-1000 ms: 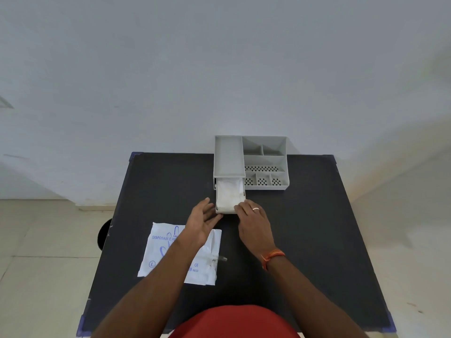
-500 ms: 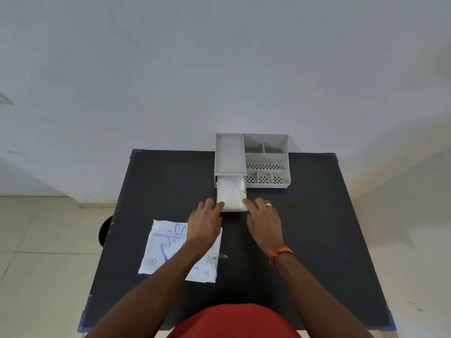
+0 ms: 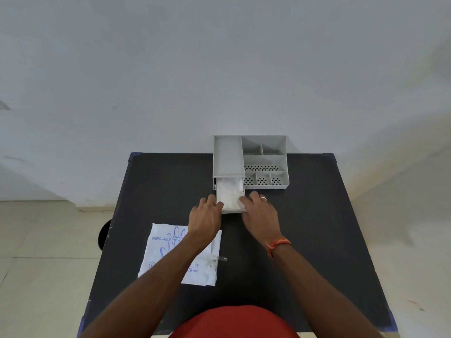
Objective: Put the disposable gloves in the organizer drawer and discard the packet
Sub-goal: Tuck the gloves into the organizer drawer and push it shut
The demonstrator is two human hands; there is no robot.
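A grey desk organizer (image 3: 264, 162) stands at the far edge of the black table (image 3: 317, 228). Its drawer (image 3: 233, 211) is pulled out toward me, and a pile of clear white disposable gloves (image 3: 228, 191) lies inside. My left hand (image 3: 206, 214) holds the drawer's front left corner, thumb on the rim. My right hand (image 3: 260, 213), with a ring, grips the front right corner, fingertips over the gloves' edge. The flat white glove packet (image 3: 162, 247) with blue print lies on the table near left, partly under my left forearm.
The organizer's open compartments (image 3: 262, 180) sit right of the drawer. A small clear scrap (image 3: 223, 259) lies at the packet's right edge. A dark round object (image 3: 103, 234) shows on the floor beside the table's left edge. A white wall rises right behind the table.
My left hand moved from beside the drawer onto its front left corner. My right hand shifted from the drawer's front to its right corner. The drawer stays pulled out about as far.
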